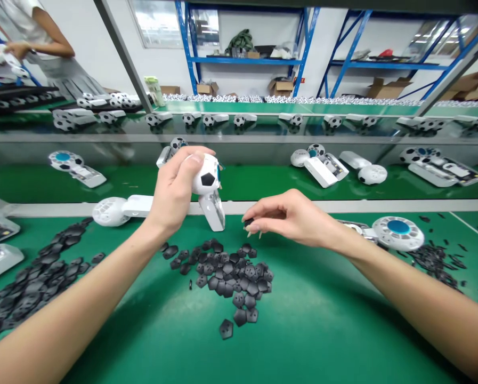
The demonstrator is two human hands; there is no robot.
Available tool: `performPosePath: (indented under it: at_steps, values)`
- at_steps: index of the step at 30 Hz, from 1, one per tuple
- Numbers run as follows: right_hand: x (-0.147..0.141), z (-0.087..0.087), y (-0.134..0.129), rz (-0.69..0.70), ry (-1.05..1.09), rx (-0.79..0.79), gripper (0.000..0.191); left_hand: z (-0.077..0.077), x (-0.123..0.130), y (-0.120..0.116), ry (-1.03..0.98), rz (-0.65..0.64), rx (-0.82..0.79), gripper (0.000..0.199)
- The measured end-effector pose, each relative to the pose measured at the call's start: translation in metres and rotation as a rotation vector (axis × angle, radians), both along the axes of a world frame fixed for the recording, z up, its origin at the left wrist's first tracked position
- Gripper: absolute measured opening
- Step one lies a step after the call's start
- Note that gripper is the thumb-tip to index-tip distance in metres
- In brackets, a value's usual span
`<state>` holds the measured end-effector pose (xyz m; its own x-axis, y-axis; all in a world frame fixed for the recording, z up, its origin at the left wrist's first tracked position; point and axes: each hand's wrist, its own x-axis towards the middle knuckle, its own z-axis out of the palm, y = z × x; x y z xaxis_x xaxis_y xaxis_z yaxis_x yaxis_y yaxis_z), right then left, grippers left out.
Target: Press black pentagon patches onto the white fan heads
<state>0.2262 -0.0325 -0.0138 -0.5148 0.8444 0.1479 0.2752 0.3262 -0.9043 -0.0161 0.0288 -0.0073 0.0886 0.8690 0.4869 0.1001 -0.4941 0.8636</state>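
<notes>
On the workbench (322, 330), a pile of pentagon patches (231, 277) lies in the middle, a second pile (39, 277) lies at the left, and a third pile (434, 264) lies at the right, with a round ball-shaped part (398, 233) just behind it. Behind this bench is a second belt (207, 184) with toy parts (318, 165) on it, and farther back stand metal shelves (242, 60) with cardboard boxes (281, 87) on and under them.

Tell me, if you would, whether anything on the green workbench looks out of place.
One matte black pentagonal patch lies alone near the front of the green workbench, below the heap of matching patches. It looks odd because it sits apart from the pile, as if it had strayed.
</notes>
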Motion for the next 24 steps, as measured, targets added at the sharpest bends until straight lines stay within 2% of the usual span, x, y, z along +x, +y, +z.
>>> performPosePath:
  at_steps: [5, 9, 13, 17, 20, 22, 24]
  values:
    - [-0.006, 0.001, 0.0, -0.115, 0.204, 0.051, 0.03, 0.015, 0.0, -0.006, -0.029, -0.033, -0.139, 0.033]
    - [-0.008, 0.01, -0.004, -0.207, 0.349, 0.049, 0.019, 0.023, 0.001, -0.009, -0.06, -0.1, -0.238, 0.034]
    - [-0.01, 0.014, -0.007, -0.185, 0.333, 0.126, 0.009, 0.028, 0.002, -0.013, -0.091, -0.193, -0.344, 0.032]
    - [-0.013, 0.013, -0.01, -0.135, 0.291, 0.094, 0.011, 0.022, 0.008, -0.025, -0.122, -0.195, -0.208, 0.028]
    - [-0.011, 0.016, -0.015, -0.141, 0.074, 0.282, 0.014, 0.014, 0.012, -0.032, -0.121, -0.187, -0.044, 0.029]
    - [-0.007, 0.019, -0.02, -0.178, -0.287, 0.444, 0.017, 0.011, 0.013, -0.034, -0.122, -0.175, 0.03, 0.029]
    - [-0.003, 0.019, -0.024, -0.241, -0.735, 0.488, 0.022, 0.01, 0.012, -0.033, -0.133, -0.152, 0.078, 0.028]
